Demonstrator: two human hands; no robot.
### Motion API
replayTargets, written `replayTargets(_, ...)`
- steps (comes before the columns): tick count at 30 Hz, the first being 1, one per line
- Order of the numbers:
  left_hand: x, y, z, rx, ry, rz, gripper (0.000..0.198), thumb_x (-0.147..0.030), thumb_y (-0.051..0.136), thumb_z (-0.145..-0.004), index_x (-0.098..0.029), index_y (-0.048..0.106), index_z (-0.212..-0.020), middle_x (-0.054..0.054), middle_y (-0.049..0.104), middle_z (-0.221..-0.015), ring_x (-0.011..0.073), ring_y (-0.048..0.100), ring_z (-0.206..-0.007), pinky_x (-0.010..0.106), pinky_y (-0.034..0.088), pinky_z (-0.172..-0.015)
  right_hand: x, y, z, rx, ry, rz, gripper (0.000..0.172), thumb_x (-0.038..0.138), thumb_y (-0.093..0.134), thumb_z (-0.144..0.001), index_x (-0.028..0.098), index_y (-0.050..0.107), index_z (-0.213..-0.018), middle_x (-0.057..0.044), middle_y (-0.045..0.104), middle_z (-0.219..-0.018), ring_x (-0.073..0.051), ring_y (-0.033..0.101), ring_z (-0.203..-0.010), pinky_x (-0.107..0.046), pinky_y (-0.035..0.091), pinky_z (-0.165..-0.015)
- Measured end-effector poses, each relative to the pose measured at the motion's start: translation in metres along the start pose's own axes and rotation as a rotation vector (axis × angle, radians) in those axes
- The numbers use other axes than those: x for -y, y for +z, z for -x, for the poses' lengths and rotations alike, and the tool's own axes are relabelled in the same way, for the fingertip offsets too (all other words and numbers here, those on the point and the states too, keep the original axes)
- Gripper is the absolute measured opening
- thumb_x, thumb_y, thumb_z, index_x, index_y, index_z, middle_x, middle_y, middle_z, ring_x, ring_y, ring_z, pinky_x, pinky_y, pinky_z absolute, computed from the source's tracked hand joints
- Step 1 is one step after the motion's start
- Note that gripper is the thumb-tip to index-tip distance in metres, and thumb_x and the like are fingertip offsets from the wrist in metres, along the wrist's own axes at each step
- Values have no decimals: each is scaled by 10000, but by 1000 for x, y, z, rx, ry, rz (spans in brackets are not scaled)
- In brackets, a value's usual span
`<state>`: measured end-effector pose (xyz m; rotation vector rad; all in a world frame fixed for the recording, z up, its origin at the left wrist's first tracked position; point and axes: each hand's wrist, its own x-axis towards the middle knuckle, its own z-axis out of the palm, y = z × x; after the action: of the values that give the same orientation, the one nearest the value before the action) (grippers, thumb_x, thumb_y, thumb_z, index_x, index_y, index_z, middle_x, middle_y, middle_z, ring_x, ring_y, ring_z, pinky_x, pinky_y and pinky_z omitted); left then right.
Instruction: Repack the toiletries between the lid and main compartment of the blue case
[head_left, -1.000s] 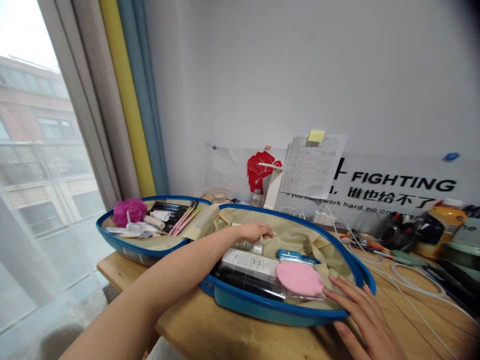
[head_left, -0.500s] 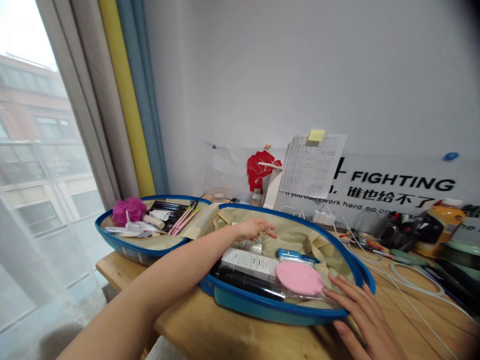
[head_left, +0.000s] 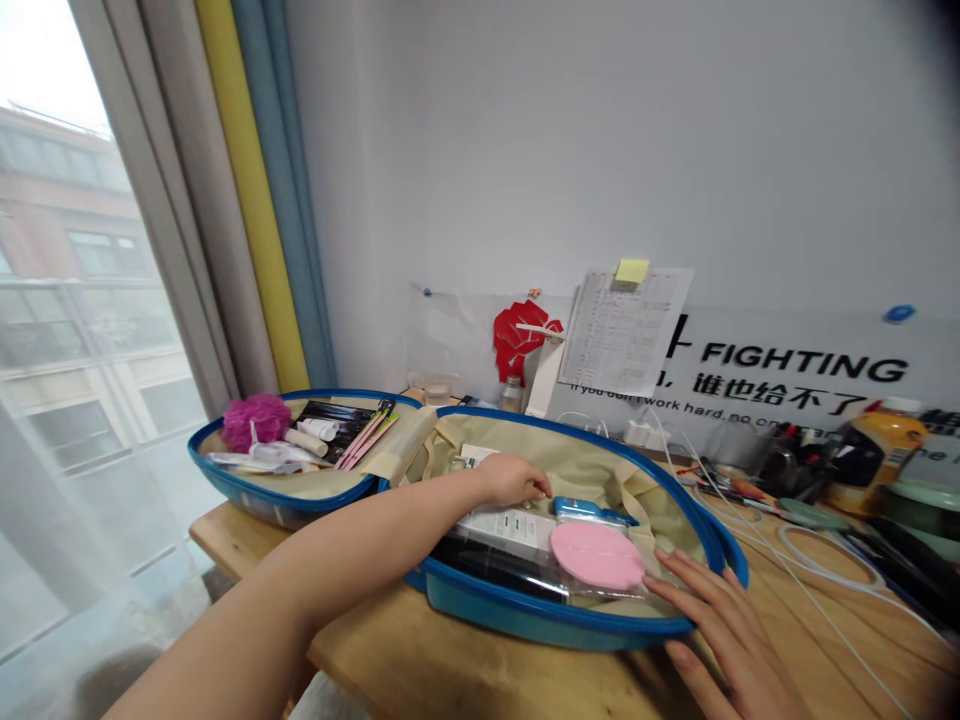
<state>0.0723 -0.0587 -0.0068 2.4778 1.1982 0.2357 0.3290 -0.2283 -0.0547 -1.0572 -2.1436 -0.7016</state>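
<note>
Lying between both hands point(head_left: 516, 480): pink oval pad point(head_left: 598, 556), blue packet point(head_left: 589, 512).

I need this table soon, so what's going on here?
A person's left hand reaches into the right half of an open blue case on the table, beside a blue packet; whether it grips anything is unclear. The right hand, fingers spread, lies at the case's edge by a pink pad. A purple puff sits in the left half.

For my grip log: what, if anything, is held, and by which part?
Left hand: cannot tell; curled fingers hide any hold. Right hand: holds nothing, spread over the suitcase rim.
</note>
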Motion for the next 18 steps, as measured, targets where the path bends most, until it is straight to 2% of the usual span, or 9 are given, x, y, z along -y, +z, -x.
replayTargets(8,2,3,-2,84,-3,-136,210,-375,630,-779,-363,706,-974,-77,705,-1064,150,614,-998,208,418,-775,1,0,-2,-4,8,-21,419,393,435,-895,251,488,-1286,-55,581,-1282,-230,530,-1200,-418,356,-1056)
replayTargets(12,5,5,-2,72,1,-109,174,-383,634,-771,-362,725,-918,-66,721,-997,159,624,-956,210,427,-750,1,-2,-2,-3,12,-24,409,390,444,-887,258,504,-1270,-50,587,-1278,-230,543,-1188,-418,372,-1046)
replayTargets(18,8,8,-4,31,-2,12,76,-293,679,-726,-330,733,-765,-48,727,-881,177,627,-888,229,422,-721,-1,1,1,14,28,-16,409,387,455,-876,276,519,-1264,-46,580,-1296,-242,554,-1180,-433,401,-1031)
